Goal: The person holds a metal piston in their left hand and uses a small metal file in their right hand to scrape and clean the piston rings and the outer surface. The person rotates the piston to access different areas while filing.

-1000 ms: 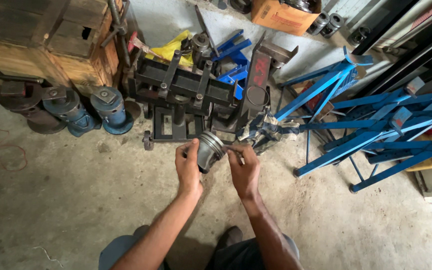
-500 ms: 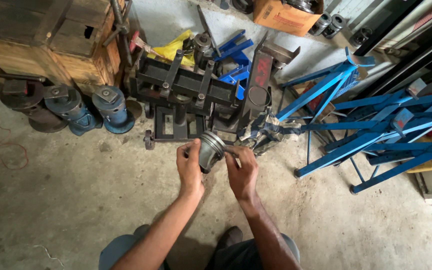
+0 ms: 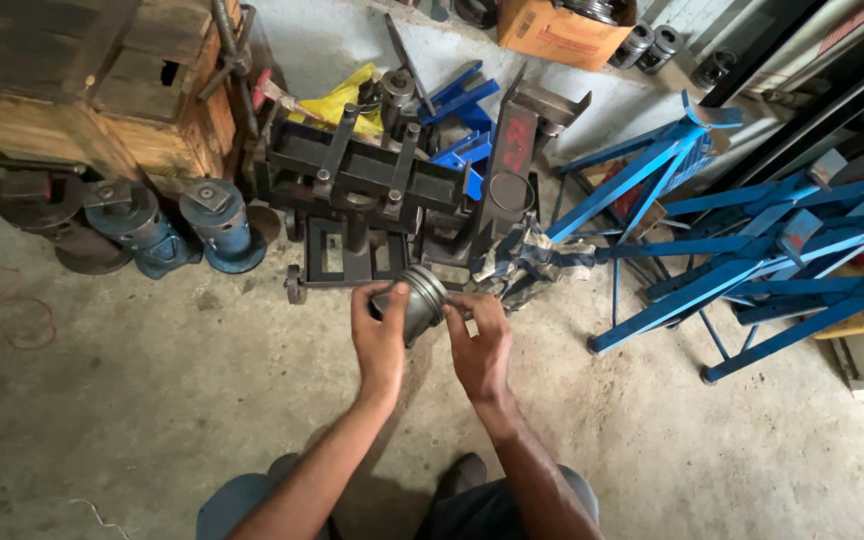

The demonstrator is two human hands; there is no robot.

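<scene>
Left hand (image 3: pixel 380 335): grip clamped on grey metal piston (image 3: pixel 420 300).
Right hand (image 3: pixel 479 345): fingers closed on piston's right side.
Beyond: dark steel press (image 3: pixel 372 190) on concrete floor (image 3: pixel 152 420).

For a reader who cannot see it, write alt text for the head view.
Both hands, left hand and right hand, hold a grey ribbed metal cylinder above a concrete floor. A dark steel machine frame and blue metal stands sit behind.

Grey metal piston (image 3: pixel 420 300), short cylinder with ring grooves round its upper end, dull and grimy, tilted with crown toward upper right, gripped between left fingers (image 3: pixel 395 298) on its left side and right fingertips (image 3: pixel 458 306) just beside its right edge
</scene>
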